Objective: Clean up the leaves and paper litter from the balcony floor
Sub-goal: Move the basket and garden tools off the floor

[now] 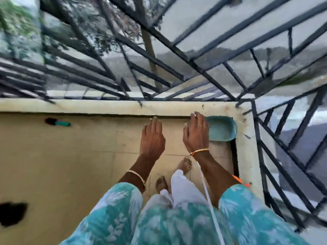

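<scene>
My left hand point(152, 138) and my right hand point(195, 133) hang side by side over the beige tiled balcony floor point(70, 156), fingers straight and pointing toward the low parapet wall point(106, 106). Neither hand holds anything. A teal tub point(222, 129) stands in the corner just right of my right hand. A teal-handled brush point(57, 122) lies on the floor at the far left, close to the wall. I see no leaves or paper on the visible floor, and the picture is blurred.
A dark metal grille point(177, 50) rises from the parapet ahead and on the right. A black blurred object point(12, 213) lies at the lower left. Something orange point(238, 179) shows behind my right forearm. My bare feet point(184, 165) stand below my hands.
</scene>
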`<state>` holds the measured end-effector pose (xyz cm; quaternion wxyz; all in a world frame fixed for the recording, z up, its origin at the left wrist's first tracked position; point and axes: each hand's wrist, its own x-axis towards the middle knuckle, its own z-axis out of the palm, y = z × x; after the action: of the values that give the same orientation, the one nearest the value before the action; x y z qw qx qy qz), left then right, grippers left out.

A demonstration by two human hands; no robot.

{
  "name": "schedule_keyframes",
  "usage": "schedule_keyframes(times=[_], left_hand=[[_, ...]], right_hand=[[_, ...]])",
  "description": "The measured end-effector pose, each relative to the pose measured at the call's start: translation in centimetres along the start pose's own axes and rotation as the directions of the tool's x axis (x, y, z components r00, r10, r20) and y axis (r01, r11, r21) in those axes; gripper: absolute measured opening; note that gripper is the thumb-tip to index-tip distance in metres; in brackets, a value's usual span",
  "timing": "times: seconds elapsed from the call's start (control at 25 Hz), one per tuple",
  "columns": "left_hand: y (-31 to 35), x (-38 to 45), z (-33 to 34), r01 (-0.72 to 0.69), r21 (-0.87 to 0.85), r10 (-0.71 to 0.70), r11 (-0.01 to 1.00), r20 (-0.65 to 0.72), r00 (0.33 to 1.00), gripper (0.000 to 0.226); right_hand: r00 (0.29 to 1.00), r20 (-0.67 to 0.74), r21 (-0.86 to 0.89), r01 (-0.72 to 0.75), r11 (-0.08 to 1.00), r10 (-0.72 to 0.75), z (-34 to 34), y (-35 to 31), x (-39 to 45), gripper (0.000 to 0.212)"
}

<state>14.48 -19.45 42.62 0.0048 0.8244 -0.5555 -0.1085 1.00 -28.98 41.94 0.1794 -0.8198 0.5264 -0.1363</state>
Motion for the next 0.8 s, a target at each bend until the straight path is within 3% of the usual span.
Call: schedule_keyframes(times=[0.2,0.32,0.44,0.52,0.72,0.8], left_hand=[[-6.1,-10.8,-7.8,0.256,0.015,-0.254,0.966,-0.081,0.964,0.063],[-8.9,-16.7,-9.5,0.45,0.009,-0.447,0.893,-0.115,0.887,0.065],[-9.5,-20.1,-10.2,0.611,-0.029,-0.606,0.791,-0.165,0.778,0.06],[-9.0,-22.8,-11.1,0.735,-0.053,-0.735,0.676,-0.128,0.666,0.058],[-7.1,-27.1,-12.1,0.899,-0.134,-0.894,0.418,-0.24,0.38,0.061],[-6.2,-28.1,-11.6,0.921,-0.181,-0.925,0.344,-0.237,0.298,0.066]], right_hand=[[0.975,0.048,0.073,0.213,0.974,-0.217,-4.0,-11.2,-4.6,0.05],[0.887,0.078,0.134,0.443,0.887,-0.455,-4.8,-17.6,-6.9,0.051],[0.748,0.116,0.216,0.624,0.751,-0.654,-5.1,-22.4,-7.8,0.053],[0.61,0.118,0.262,0.742,0.617,-0.784,-5.2,-25.0,-8.9,0.055],[0.327,0.215,0.316,0.868,0.382,-0.92,-5.7,-28.0,-12.8,0.055],[0.239,0.23,0.33,0.893,0.307,-0.943,-5.0,-28.2,-14.2,0.055]])
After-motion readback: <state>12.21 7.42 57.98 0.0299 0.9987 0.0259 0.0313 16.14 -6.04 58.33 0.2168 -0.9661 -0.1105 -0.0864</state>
